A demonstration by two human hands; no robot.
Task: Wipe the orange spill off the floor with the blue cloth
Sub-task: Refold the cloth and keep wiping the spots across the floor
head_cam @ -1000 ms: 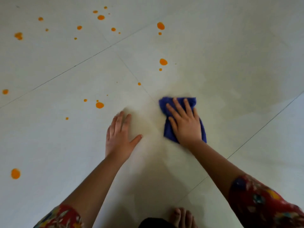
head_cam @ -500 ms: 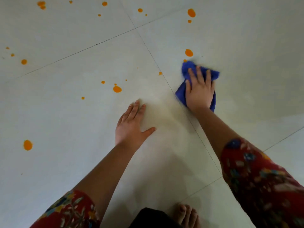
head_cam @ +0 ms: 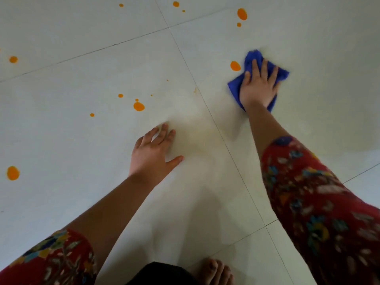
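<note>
Far left on the pale tiled floor (head_cam: 61,140), orange drops (head_cam: 13,173) lie scattered, some cut off by the frame's top and left edges. A larger drop (head_cam: 139,106) sits just beyond the left hand (head_cam: 153,153), which rests flat on the tile, fingers straight, thumb spread out. Faint yellowish smearing around it is hard to make out. Further right, another drop (head_cam: 235,65) lies just beside the blue cloth (head_cam: 235,87). The right hand (head_cam: 258,87) presses flat on that bunched cloth, fingers spread, hiding its middle. Red floral sleeves (head_cam: 320,202) and bare toes (head_cam: 216,271) are cropped at the bottom
</note>
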